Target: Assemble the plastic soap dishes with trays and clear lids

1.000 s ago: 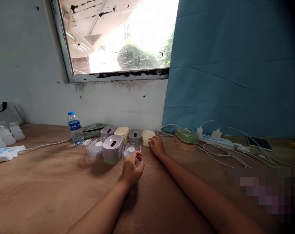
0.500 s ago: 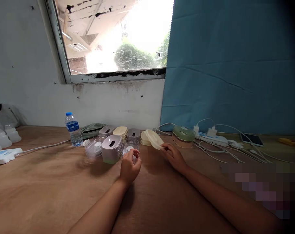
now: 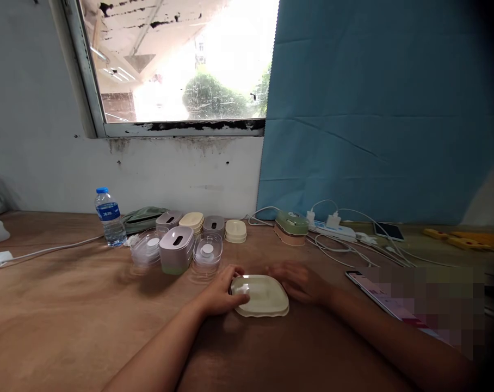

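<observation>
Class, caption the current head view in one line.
Left hand gripping a cream plastic piece, right hand at its other side.

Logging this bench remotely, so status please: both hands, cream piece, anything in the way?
Left hand holding cream piece by left end. Right hand blurred beside its right end, contact unclear. Nothing seen blocking; clear container stands beyond.

The cream lid [image 3: 261,294] has come off the cream stack [image 3: 235,231] by the tabletop's [image 3: 87,326] back edge, nearer the front edge now. The stack is lower. The left hand [image 3: 222,294] has left the clear container [image 3: 207,256] and pinches the lid's left end, thumb on top. The right hand [image 3: 302,283], blurred, has shifted forward to the lid's right side.
</observation>
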Demonstrator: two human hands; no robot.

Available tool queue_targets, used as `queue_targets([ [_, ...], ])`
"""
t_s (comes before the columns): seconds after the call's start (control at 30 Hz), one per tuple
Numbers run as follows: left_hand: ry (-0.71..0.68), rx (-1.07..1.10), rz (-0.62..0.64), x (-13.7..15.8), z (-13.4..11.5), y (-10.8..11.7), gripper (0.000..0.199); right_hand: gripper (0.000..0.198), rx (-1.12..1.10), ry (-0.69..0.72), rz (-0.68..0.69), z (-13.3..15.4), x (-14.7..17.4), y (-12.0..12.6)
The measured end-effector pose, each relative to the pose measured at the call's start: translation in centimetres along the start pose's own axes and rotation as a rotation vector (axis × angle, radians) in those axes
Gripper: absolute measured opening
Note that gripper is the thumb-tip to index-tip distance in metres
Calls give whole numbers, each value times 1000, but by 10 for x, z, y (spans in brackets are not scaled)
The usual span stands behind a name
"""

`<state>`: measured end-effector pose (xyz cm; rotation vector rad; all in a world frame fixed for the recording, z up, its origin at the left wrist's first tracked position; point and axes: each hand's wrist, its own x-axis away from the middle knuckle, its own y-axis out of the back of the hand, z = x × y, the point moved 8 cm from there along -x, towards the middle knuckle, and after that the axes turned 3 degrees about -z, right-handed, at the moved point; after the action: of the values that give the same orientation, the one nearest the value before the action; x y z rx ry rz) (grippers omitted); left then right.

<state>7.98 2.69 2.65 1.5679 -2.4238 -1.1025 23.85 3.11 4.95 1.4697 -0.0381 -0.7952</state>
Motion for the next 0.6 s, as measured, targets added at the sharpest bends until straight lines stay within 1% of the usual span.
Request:
queue_targets([
  [0.03, -1, -17, 39, 1, -1, -3, 47, 31, 58, -69, -64, -10, -14, 3],
  [0.13, -12, -63, 73, 3, -4, -4, 53, 35, 92, -139, -111, -30, -72, -4],
  [0.23, -12, -67, 84, 3, -6, -4, 53, 27, 117, -203, -98, -54, -135, -24],
  [0.3, -13, -68, 90, 3, -6, -4, 52, 23, 134, -258, -66, -71, -169, -39],
  [0.33, -16, -70, 90, 3, -6, -5, 52, 24, 140, -280, -43, -78, -182, -47],
  [0.43, -31, -78, 97, 2, -4, -6, 52, 26, 143, -339, 26, -94, -204, -69],
  [0.5, -40, -82, 103, 2, -3, -6, 52, 25, 137, -369, 68, -100, -210, -79],
  [0.6, -46, -80, 108, 1, -2, -7, 54, 27, 125, -395, 107, -105, -213, -87],
])
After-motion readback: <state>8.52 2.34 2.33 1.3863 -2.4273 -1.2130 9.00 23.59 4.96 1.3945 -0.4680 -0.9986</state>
